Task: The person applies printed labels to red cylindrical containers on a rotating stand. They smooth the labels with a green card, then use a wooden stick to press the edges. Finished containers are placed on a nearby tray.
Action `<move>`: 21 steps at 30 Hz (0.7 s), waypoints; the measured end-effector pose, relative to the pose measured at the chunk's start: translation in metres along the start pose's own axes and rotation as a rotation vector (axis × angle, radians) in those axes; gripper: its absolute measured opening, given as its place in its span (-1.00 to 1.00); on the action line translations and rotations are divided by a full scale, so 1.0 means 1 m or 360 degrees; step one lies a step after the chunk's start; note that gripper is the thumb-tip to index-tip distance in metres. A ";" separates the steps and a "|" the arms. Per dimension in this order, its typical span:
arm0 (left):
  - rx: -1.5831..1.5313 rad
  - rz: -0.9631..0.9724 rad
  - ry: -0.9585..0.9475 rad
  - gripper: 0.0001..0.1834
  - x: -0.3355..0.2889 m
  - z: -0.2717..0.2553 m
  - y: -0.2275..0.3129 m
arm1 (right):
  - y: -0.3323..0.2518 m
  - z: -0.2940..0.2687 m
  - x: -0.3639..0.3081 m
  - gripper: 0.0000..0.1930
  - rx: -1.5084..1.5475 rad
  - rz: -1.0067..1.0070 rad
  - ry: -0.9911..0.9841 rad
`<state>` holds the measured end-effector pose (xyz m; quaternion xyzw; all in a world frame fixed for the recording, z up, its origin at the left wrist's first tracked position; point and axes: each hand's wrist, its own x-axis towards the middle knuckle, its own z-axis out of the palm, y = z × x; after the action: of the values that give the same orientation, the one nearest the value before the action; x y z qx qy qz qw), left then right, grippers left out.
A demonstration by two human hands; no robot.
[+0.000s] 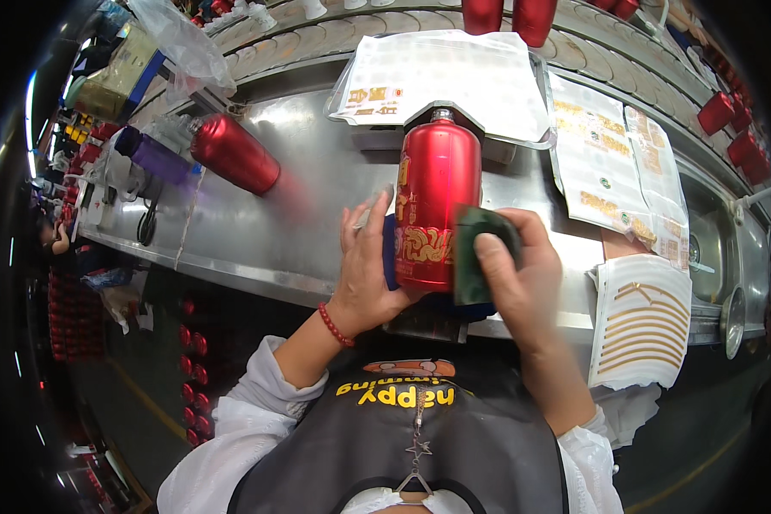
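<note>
Bottle (437, 188): left hand (365, 276) braces it, open, at eight o'clock; right hand (522, 278), thumb uppermost, clasps pad (468, 276) at four.

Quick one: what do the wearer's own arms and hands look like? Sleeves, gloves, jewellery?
No gloves on the left hand or right hand. Loose white left sleeve and white right sleeve, both leaving the wrists bare. Red beaded bracelet on the left wrist; none visible on the right. Small pale item on a left finger, too unclear to identify.
</note>
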<state>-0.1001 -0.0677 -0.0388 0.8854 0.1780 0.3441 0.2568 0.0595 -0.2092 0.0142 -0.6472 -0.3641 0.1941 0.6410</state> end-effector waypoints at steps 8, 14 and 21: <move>0.0471 0.0197 -0.0174 0.25 0.009 -0.016 0.013 | 0.015 -0.015 0.014 -0.64 -0.1250 -0.1058 0.0172; 0.0214 0.0008 -0.0154 0.20 0.000 -0.004 0.000 | 0.001 -0.012 0.009 -0.54 -0.0949 -0.1089 -0.0065; 0.0331 0.0130 -0.0133 0.22 0.004 -0.012 0.007 | -0.001 -0.009 -0.004 -0.52 -0.0866 -0.1079 -0.0220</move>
<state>-0.1044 -0.0675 -0.0249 0.9274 0.1656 0.2966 0.1566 0.0633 -0.2182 0.0150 -0.6219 -0.6357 -0.0872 0.4488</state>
